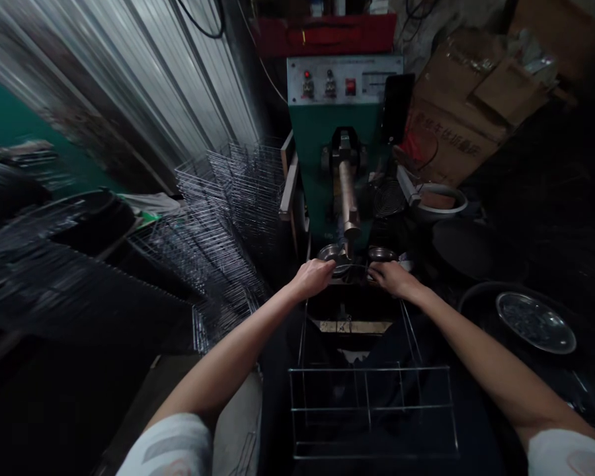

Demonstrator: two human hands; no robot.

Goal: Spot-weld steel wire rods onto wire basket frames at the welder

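A wire frame [369,408] of thin metal rods hangs between my forearms and over my lap, with its far end up at the machine. My left hand [315,276] is closed on that far end at the left, and my right hand [391,276] is closed on it at the right. The thin wire between the hands lies just under the tip of the copper-coloured machine arm [348,198]. Whether the wire touches the tip I cannot tell. Small round metal dishes [382,253] sit just beyond my hands. My fingertips are partly hidden.
A green machine [310,172] with a switch panel [344,80] stands ahead. Stacked wire racks [218,225] fill the left side. Cardboard boxes [456,119] and a pale bowl [439,200] stand at the right, with a round metal tray [535,322] nearer me.
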